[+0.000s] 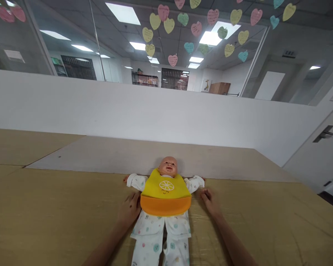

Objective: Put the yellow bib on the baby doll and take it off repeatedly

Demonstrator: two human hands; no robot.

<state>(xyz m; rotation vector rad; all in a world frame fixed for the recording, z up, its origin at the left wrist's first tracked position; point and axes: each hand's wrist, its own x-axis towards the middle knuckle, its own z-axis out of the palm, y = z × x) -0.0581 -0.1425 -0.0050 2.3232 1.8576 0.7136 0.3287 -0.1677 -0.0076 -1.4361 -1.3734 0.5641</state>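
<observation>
A baby doll (168, 166) lies on its back with its arms spread. It wears white printed clothes (150, 244) and a yellow silicone bib (155, 184) with a citrus-slice print. The bib's orange catch pocket (165, 205) lies across the doll's belly. My left hand (130, 207) rests beside the bib's left edge, fingers loosely bent; whether it touches the edge I cannot tell. On the other side, my right hand (210, 201) lies on the table just below the doll's sleeve (194, 183), loosely open with nothing visible in it.
The doll lies on a tan tabletop (252, 218), its head on a greyish panel (100, 155) behind. A white low wall (155, 114) with glass above stands at the back. Heart-shaped notes (163, 13) stick to the glass. A door handle (326, 133) is at right.
</observation>
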